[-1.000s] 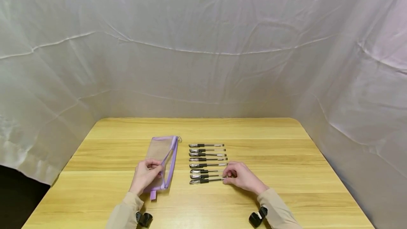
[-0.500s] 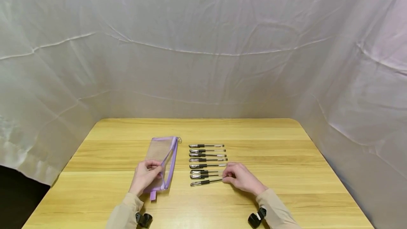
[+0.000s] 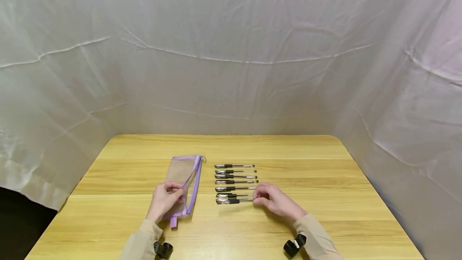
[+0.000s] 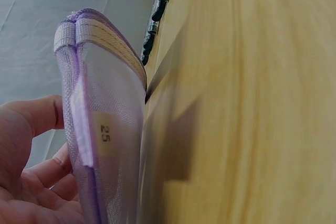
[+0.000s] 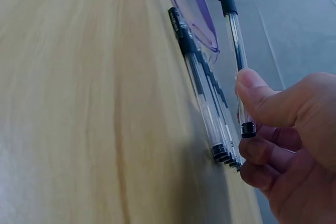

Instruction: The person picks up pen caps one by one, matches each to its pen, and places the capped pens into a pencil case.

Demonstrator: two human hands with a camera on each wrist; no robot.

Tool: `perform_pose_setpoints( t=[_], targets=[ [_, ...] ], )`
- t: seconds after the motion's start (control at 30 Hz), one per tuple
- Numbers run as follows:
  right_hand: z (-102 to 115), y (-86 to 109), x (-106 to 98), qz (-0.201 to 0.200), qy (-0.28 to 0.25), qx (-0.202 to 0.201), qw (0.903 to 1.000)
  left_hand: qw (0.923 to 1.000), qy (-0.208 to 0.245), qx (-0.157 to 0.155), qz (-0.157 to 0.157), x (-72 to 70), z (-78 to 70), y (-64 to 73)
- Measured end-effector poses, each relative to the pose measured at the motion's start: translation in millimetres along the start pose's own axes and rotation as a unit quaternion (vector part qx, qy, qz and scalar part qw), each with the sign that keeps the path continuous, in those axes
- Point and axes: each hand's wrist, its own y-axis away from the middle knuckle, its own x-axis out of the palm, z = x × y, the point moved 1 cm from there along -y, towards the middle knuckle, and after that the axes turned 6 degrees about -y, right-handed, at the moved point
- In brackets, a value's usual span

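Observation:
A purple-trimmed mesh zip pouch (image 3: 179, 167) lies on the left, its zipped side held parted. My left hand (image 3: 166, 200) pinches one edge of that opening between thumb and fingers. In the left wrist view the pouch (image 4: 118, 95) stands up beside the thumb, with a label reading 25. My right hand (image 3: 273, 200) pinches a clear-barrelled gel pen by its black-plugged tail end. Seen from the right wrist, this pen (image 5: 239, 45) is raised off the table, black grip and cap pointing away from the hand. Its shadow falls on the wood below the row.
Several similar gel pens (image 3: 236, 181) lie side by side in a row between the hands, caps toward the pouch. A metal ring (image 3: 203, 159) hangs at the pouch's far corner. Pale cloth (image 3: 231, 91) hangs behind the wooden table (image 3: 325, 179).
My right hand has drawn the nearest pen toward the body, then lifted it off the table. The left hand and pouch have stayed in place.

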Motion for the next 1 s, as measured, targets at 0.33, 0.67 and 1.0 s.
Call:
perform_pose_setpoints(
  t=[0.33,0.67,1.0],
  targets=[
    [5,-1.8,-1,0.032,-0.045,0.006,0.9984,0.9997,0.007,0.020,0.012,0.4,1.3,-1.0],
    [13,-8.2,3,0.072,-0.089,0.001,0.9934,0.9994,0.010,0.028,0.018,-0.4,1.8,-1.1],
    [20,-29.6,12,0.070,-0.369,0.086,0.9227,0.9992,-0.009,0.038,0.013,-0.5,-0.9,1.2]
  ],
)
